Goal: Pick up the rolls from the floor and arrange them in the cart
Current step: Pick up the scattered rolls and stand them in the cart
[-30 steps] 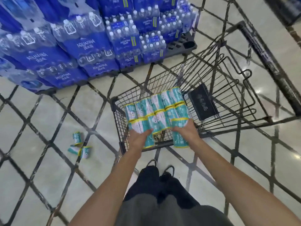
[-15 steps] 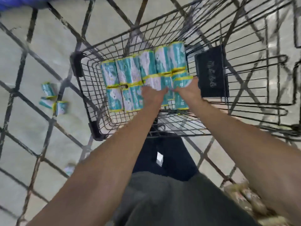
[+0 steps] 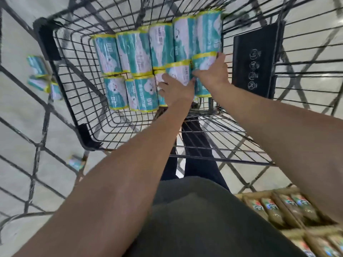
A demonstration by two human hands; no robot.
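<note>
Teal-and-white rolls [image 3: 137, 52] with yellow ends lie in two rows on the floor of the black wire cart [image 3: 46, 39]. My left hand [image 3: 176, 88] reaches into the cart and its fingers curl over a roll [image 3: 178, 71] in the near row. Just to its right, my right hand [image 3: 211, 75] grips the rightmost near-row roll [image 3: 203, 62], thumb on one side and fingers on the other. Three more rolls [image 3: 38, 71] lie together on the floor left of the cart. A single roll [image 3: 75, 162] lies by the cart's near corner. The view is blurred.
A black folding seat flap [image 3: 254, 60] stands against the cart's right end. Shelved brown packets [image 3: 278, 206] are at the lower right. The pale floor [image 3: 18, 112] carries dark diamond lines. My legs show below the cart.
The view has swung down and closer to the cart; the water-bottle packs have left the frame. Both hands have shifted to the right end of the near row of rolls.
</note>
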